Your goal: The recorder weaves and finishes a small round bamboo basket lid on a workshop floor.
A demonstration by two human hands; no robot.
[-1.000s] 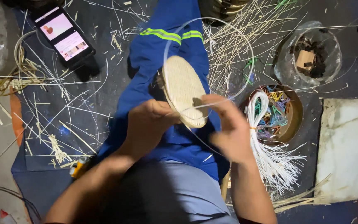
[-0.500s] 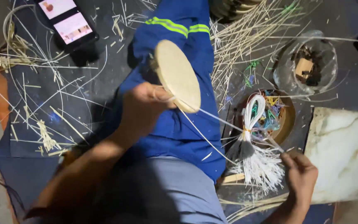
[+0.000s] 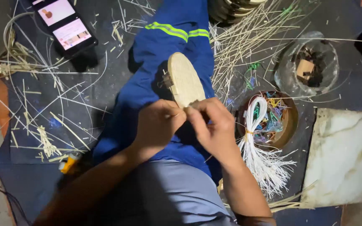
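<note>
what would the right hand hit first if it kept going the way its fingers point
Probably the woven disc: the right hand points up-left at its lower edge and already seems to touch it, beside the left hand.

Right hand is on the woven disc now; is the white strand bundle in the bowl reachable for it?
Probably yes. The right hand sits just beside the white strand bundle draped over the bowl, with nothing between them, though it must first let go of the woven disc.

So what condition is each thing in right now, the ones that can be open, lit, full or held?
Woven disc: held on edge over the lap, gripped at its lower rim.
Left hand: closed on the disc.
Right hand: pinching the disc's rim.
Phone: lying flat, screen lit.
Brown bowl: holding coloured bits.
White strand bundle: tied, lying loose.
Clear container: open, scraps inside.
</note>
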